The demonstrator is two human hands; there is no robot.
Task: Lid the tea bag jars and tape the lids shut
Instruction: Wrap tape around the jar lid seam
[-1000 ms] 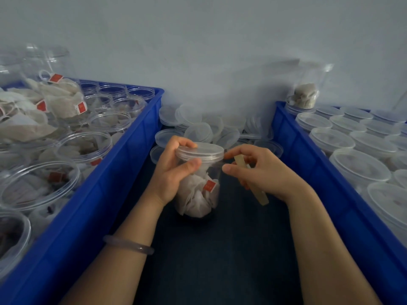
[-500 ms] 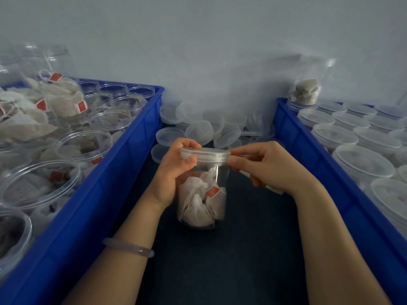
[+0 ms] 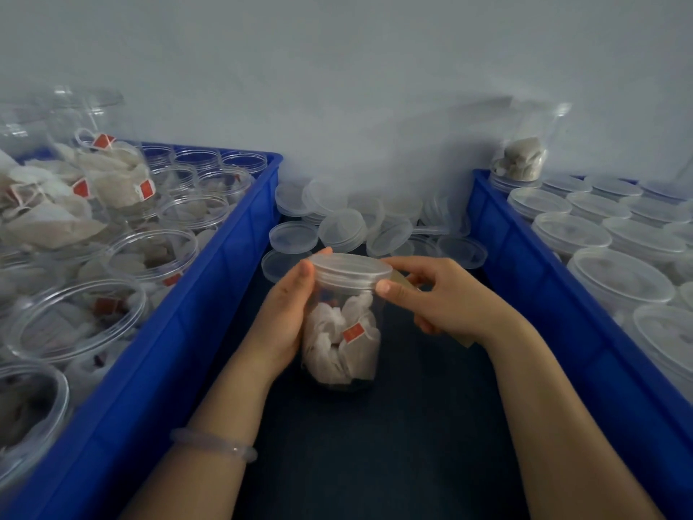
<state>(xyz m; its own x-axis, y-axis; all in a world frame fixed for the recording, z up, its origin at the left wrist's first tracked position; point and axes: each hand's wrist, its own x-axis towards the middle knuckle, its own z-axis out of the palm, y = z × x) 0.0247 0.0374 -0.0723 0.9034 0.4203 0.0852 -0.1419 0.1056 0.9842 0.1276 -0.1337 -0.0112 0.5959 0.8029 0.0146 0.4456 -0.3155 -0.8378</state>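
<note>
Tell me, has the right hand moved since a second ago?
Yes: the right hand has closed in leftward on the jar, its thumb now pressing just under the lid.

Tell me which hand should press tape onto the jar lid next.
Right. The right hand holds the tan tape strip against the clear plastic lid, while the left hand steadies the clear tea bag jar.

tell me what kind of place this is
Likely a small tea-packing bench: a blue crate of open tea-bag jars on the left, a second crate of lidded jars on the right, and a heap of loose lids between them.
</note>
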